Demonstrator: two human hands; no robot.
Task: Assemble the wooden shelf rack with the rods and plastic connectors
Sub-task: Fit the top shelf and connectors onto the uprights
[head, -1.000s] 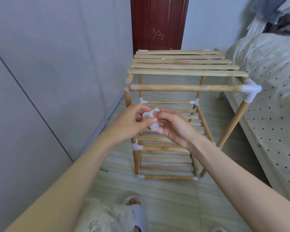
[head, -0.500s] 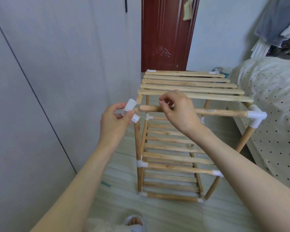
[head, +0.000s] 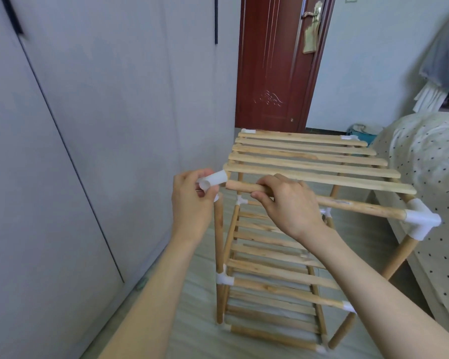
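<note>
The wooden shelf rack (head: 309,167) stands on the floor in front of me, with slatted tiers and white plastic joints. My left hand (head: 192,203) grips a white plastic corner connector (head: 214,178) at the rack's near left top corner, above the left upright rod (head: 219,244). One socket of the connector faces the bare end of the top front rod (head: 360,207), a small gap apart. My right hand (head: 288,203) is wrapped around that rod close to its free end. The rod's far end sits in another white corner connector (head: 423,220) at the right.
A grey wardrobe (head: 75,125) runs along the left. A dark red door (head: 272,63) is straight behind the rack. A bed with a dotted cover (head: 436,161) presses close on the right. Pale floor (head: 192,332) shows beneath the rack.
My left hand has brought the connector up to the near left corner and turned its socket toward the rod end. My right hand now grips the top front rod. The view has tilted up.
</note>
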